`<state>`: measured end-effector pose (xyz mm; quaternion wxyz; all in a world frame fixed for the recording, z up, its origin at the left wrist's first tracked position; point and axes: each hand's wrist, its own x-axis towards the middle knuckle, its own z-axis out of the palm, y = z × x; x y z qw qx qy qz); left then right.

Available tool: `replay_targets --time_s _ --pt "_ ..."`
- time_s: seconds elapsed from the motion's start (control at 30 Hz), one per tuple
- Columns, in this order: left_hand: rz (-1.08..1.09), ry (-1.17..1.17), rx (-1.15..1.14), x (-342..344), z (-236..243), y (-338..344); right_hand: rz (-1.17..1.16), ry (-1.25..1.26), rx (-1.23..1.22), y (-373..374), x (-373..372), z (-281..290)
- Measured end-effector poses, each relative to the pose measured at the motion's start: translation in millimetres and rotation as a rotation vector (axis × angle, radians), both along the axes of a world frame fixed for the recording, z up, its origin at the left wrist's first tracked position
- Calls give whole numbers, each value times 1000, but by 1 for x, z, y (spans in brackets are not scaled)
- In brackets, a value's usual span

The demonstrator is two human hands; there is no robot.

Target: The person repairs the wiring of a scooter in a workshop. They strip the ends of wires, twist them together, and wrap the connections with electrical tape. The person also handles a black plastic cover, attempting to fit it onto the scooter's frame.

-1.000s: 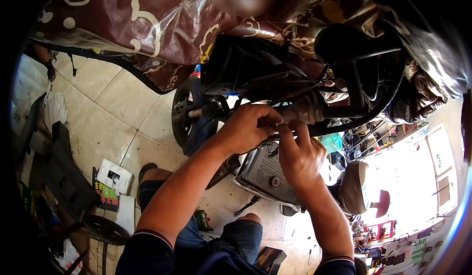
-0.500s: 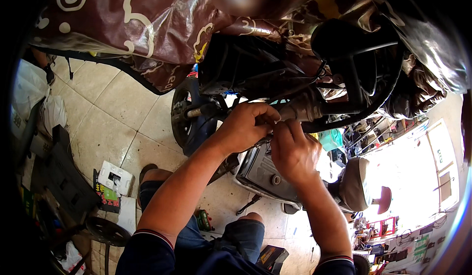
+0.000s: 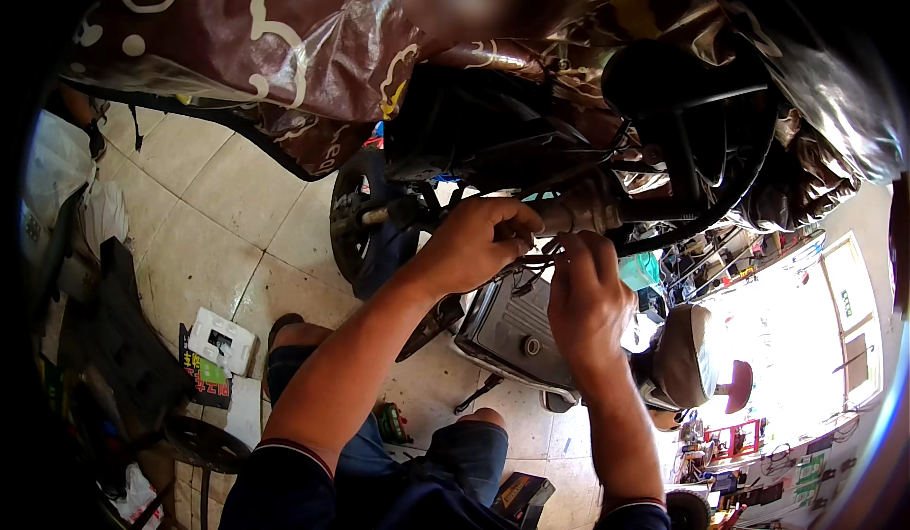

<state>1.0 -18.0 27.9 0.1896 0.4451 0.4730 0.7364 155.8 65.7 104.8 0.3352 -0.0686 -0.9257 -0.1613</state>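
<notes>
In front of me is a stripped scooter front end, its steering column (image 3: 574, 210) and dark handlebar (image 3: 720, 215) bare. My left hand (image 3: 485, 242) is closed beside the column, thumb and forefinger pinched on thin dark wires (image 3: 540, 262). The wires run across the gap between my hands. To its right, my right hand (image 3: 592, 288) is closed with curled fingertips pressed together near the wires' other side. What those fingertips hold, if anything, is too small to make out. Below my hands lies the scooter's grey ribbed footboard (image 3: 507, 326).
A shiny brown patterned cover (image 3: 209, 37) drapes over the far side. The scooter's seat (image 3: 690, 355) stands at right. White foam packaging (image 3: 223, 340) and dark plastic panels (image 3: 123, 350) lie on the tiled floor at left. A dark box (image 3: 523, 500) sits by my knee.
My right hand has moved right and slightly down, away from my left hand. More of the wires now show between them. My left hand has hardly moved.
</notes>
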Motion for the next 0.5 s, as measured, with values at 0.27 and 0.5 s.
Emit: replay_targets --time_s 0.27,0.5 --pt "-3 91 -68 -7 1 0 111 -386 440 5 -8 28" --pt "12 96 -42 -5 -5 1 119 -469 325 7 -11 24"
